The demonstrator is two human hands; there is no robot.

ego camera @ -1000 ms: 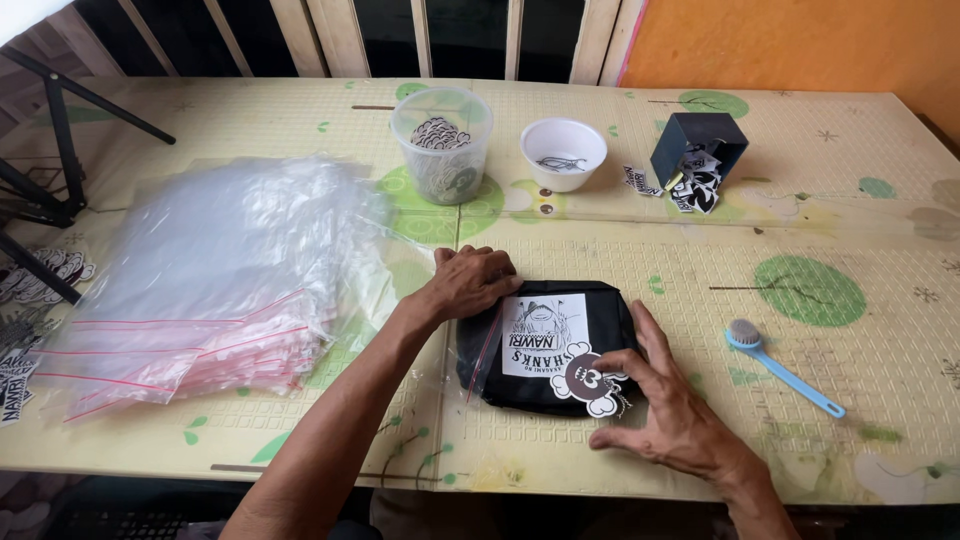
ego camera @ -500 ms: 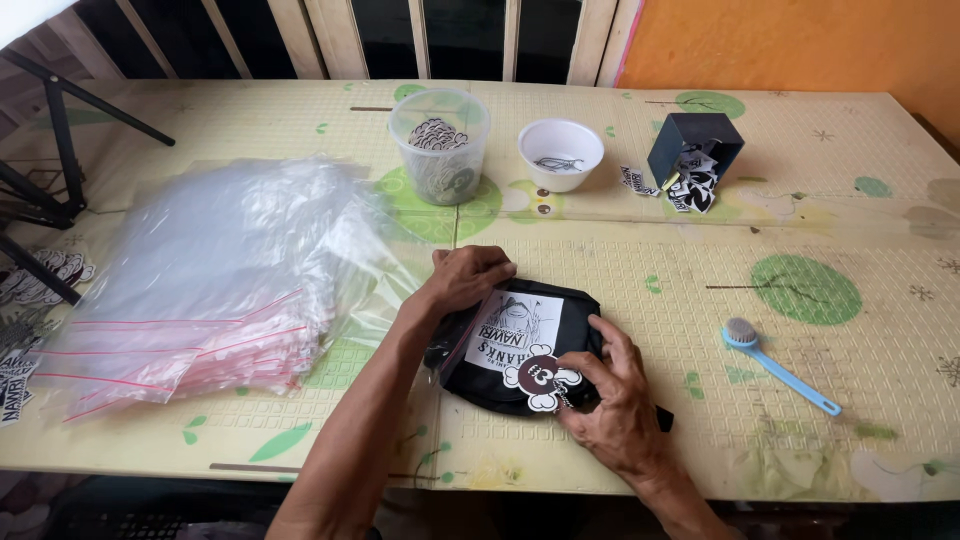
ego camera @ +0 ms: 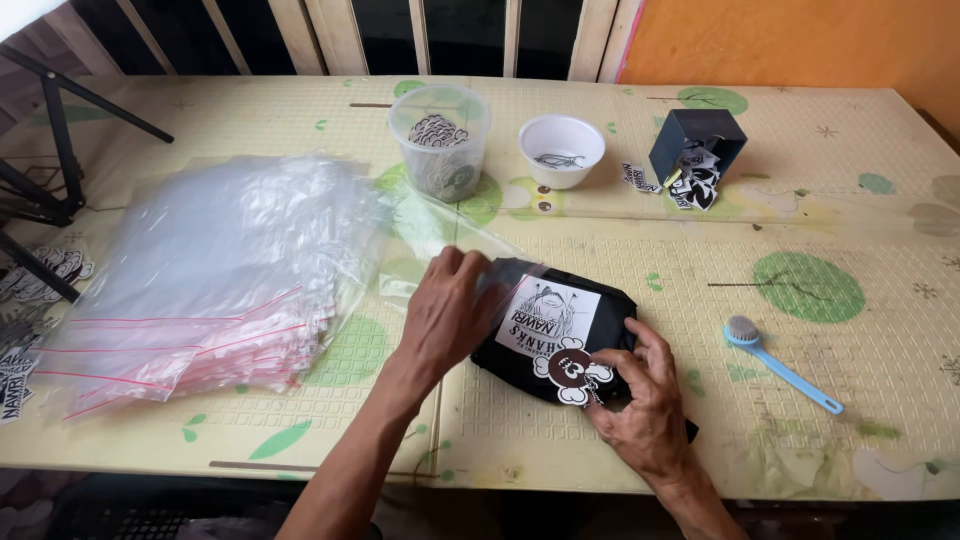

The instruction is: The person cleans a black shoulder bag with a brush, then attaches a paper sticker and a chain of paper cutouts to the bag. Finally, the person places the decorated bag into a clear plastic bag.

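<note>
Folded black garment at centre of table, white printed card on top. Left hand presses garment's 9 o'clock edge, fingers on clear bag film. Right hand at its 5 o'clock pinches round sticker. Stack of clear zip bags at 9 o'clock. Plastic cup, white bowl, black box along 12 o'clock. Blue brush at 3 o'clock.

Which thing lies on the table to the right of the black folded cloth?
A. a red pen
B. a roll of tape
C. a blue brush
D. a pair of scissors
C: a blue brush lies alone on the table, right of the black cloth that both hands touch.
</note>
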